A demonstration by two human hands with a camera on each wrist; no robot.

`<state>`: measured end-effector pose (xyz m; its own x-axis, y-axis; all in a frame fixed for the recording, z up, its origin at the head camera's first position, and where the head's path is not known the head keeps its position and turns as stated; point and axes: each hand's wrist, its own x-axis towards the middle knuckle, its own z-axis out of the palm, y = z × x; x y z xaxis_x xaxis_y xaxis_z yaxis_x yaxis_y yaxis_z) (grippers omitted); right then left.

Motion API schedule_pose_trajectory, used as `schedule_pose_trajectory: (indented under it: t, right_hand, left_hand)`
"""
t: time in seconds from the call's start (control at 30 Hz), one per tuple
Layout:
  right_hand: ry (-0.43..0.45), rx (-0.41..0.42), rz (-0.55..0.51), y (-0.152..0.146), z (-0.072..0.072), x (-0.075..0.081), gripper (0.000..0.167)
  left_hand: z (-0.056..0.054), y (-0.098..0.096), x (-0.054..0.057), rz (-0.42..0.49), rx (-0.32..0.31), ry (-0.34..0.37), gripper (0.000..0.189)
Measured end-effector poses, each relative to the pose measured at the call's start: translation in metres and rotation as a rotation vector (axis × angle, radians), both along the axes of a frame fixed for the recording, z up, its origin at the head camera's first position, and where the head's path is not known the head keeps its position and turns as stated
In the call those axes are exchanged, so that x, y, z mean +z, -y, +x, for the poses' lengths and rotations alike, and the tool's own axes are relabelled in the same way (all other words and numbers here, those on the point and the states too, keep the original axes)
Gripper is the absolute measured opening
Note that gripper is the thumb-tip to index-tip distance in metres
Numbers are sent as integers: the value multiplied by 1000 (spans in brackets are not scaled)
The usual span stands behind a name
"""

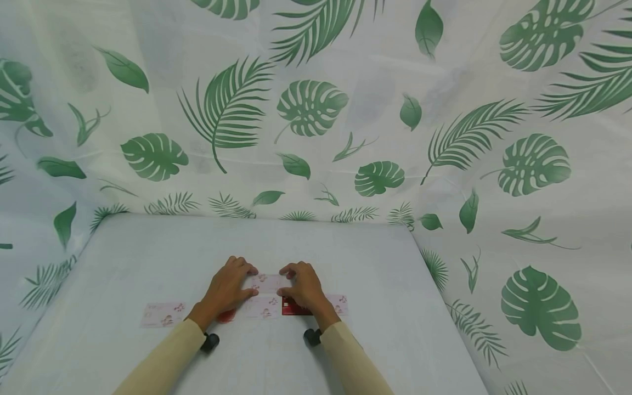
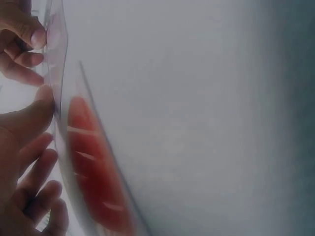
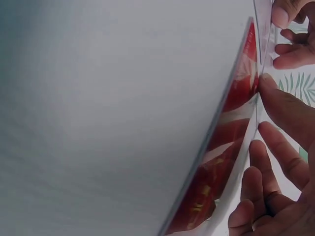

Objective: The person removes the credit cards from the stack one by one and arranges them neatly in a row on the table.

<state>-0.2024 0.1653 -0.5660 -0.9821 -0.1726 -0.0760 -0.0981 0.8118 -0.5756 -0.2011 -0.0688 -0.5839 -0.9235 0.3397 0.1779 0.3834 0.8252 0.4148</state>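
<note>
A thin translucent pink-printed card point(image 1: 266, 283) lies between both hands in the head view, and the left wrist view shows this pink card point(image 2: 56, 44) nearly edge-on. The left hand point(image 1: 229, 284) grips its left side with thumb and fingers at the corners. On the opposite side, the right hand point(image 1: 303, 285) grips it in the same way. Just nearer on the table is another pink-printed card point(image 1: 261, 308). Partly under the right hand lies a red card point(image 1: 296, 307). A red-printed piece point(image 1: 226, 316) shows beside the left wrist, which partly hides it.
One pink-printed card point(image 1: 164, 314) lies left of the left forearm. Another pink-printed card point(image 1: 339, 303) shows right of the right wrist, partly covered. The white table point(image 1: 375, 263) meets a leaf-patterned sheet point(image 1: 316, 181) at its back edge.
</note>
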Motion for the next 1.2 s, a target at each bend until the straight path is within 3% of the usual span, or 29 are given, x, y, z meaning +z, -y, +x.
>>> schedule_pose_trajectory:
  t: [0.33, 0.63, 1.2]
  right_hand:
    - [75, 6, -27, 3, -8, 3, 45]
    - [110, -6, -96, 6, -6, 5, 47]
    - [18, 4, -66, 2, -1, 5, 51]
  left_hand:
    - [-5, -3, 5, 21, 13, 77, 46]
    - [-5, -3, 0, 75, 19, 74, 49]
    - [-1, -6, 2, 78, 31, 75, 52]
